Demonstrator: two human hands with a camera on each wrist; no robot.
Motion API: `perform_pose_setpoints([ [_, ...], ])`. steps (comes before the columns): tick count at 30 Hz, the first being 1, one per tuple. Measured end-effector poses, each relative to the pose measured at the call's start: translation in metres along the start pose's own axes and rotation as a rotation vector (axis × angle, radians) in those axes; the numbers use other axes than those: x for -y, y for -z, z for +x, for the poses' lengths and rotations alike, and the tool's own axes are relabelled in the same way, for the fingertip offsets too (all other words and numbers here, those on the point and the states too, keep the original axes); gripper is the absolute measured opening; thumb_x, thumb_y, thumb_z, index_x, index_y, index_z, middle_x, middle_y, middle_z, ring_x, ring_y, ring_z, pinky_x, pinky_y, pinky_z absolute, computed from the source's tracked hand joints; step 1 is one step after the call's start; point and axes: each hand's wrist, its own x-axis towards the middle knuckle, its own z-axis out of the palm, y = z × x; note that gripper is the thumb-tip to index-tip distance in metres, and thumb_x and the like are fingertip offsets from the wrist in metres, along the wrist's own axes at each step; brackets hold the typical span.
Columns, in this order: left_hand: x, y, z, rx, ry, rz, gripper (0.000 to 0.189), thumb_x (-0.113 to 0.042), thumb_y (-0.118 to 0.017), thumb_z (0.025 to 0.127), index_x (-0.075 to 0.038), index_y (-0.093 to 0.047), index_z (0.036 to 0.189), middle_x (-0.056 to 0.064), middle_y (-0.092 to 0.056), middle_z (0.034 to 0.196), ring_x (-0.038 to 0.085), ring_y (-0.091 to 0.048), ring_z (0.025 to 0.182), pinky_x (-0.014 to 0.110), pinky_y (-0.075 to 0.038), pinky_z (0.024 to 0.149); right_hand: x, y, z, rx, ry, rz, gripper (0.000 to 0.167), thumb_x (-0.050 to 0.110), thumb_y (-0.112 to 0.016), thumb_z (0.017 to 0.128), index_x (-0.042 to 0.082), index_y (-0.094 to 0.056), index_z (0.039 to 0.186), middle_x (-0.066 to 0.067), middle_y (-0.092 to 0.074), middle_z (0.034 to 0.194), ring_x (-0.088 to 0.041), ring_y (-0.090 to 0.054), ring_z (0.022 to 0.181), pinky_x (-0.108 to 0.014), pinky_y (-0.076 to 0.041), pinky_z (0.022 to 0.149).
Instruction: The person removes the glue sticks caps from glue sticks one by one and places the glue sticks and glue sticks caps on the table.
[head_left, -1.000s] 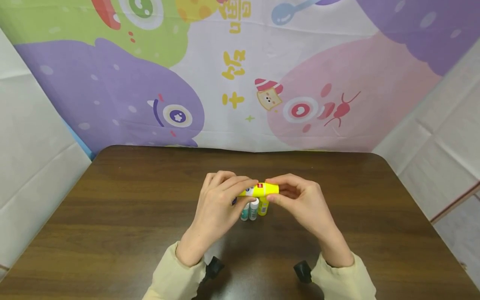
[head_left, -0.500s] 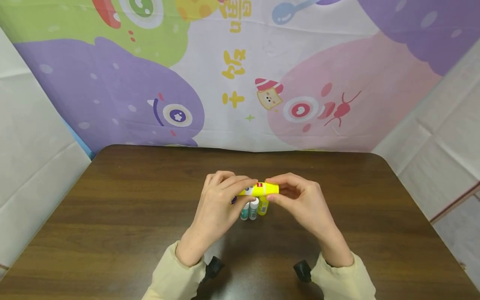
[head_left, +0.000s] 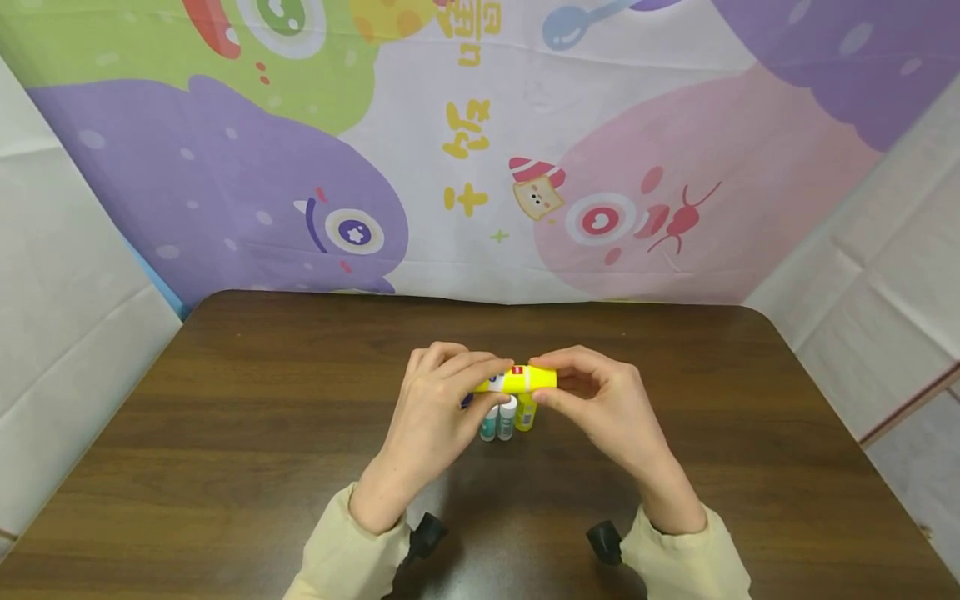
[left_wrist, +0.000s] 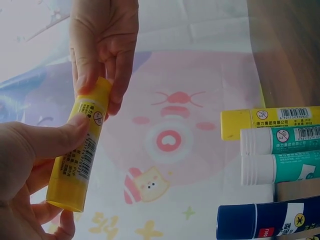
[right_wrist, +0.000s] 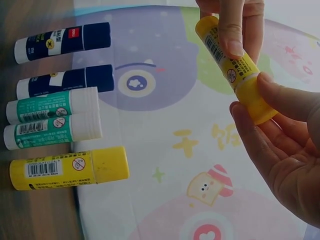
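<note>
Over the table (head_left: 262,458), the left hand (head_left: 441,404) grasps a yellow stick (head_left: 516,382) by its body while the right hand (head_left: 615,408) pinches its cap (head_left: 545,378). The step appears to be handling the cap; the next move probably calls for a steady left hold against a right-hand twist or pull. The stick lies nearly level between the hands, near five upright sticks (right_wrist: 60,105).

The head view is looking forward and down over the table (head_left: 285,408); both wrist views are facing the backdrop (left_wrist: 175,120), tipped sideways, nearer, sharing the held yellow glue stick (right_wrist: 241,75).
</note>
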Motion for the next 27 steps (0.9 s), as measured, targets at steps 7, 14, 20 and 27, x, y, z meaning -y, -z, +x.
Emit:
perform_pose_setpoints([
  [7,-0.0003,0.0009,0.0003,0.006,0.006,0.004,0.033,-0.021,-0.079,0.067,-0.016,-0.071,0.098,-0.005,-0.068,0.096,0.014,-0.052,0.088,0.033,-0.034,0.079,0.0008,0.0003,-0.0002,0.001,0.012,-0.012,0.030,0.004,-0.076,0.068,0.010,-0.069,0.097,0.000,-0.068,0.090,-0.011,-0.063,0.076,-0.024,-0.052,0.071],
  [14,-0.0003,0.0026,0.0009,0.018,0.007,0.008,0.033,-0.021,-0.079,0.067,-0.016,-0.071,0.098,-0.005,-0.068,0.095,0.014,-0.051,0.087,0.033,-0.034,0.079,0.0019,0.0008,0.0003,-0.001,0.031,-0.015,0.031,0.004,-0.076,0.068,0.011,-0.069,0.097,0.001,-0.068,0.092,-0.011,-0.062,0.077,-0.024,-0.052,0.071],
  [20,-0.0008,0.0053,0.0012,0.044,0.022,0.017,0.033,-0.021,-0.079,0.068,-0.016,-0.071,0.099,-0.005,-0.069,0.095,0.013,-0.053,0.087,0.033,-0.035,0.080,0.0022,-0.0001,0.0001,0.009,0.031,-0.007,0.031,0.006,-0.076,0.069,0.011,-0.069,0.098,0.001,-0.067,0.094,-0.012,-0.063,0.079,-0.025,-0.052,0.072],
  [27,-0.0010,0.0060,0.0012,0.058,0.029,0.024,0.032,-0.021,-0.079,0.068,-0.016,-0.071,0.099,-0.005,-0.069,0.094,0.013,-0.053,0.087,0.034,-0.034,0.081,0.0005,-0.0003,-0.0003,0.009,0.018,-0.019,0.031,0.005,-0.076,0.069,0.012,-0.069,0.098,0.002,-0.067,0.094,-0.011,-0.063,0.080,-0.025,-0.052,0.073],
])
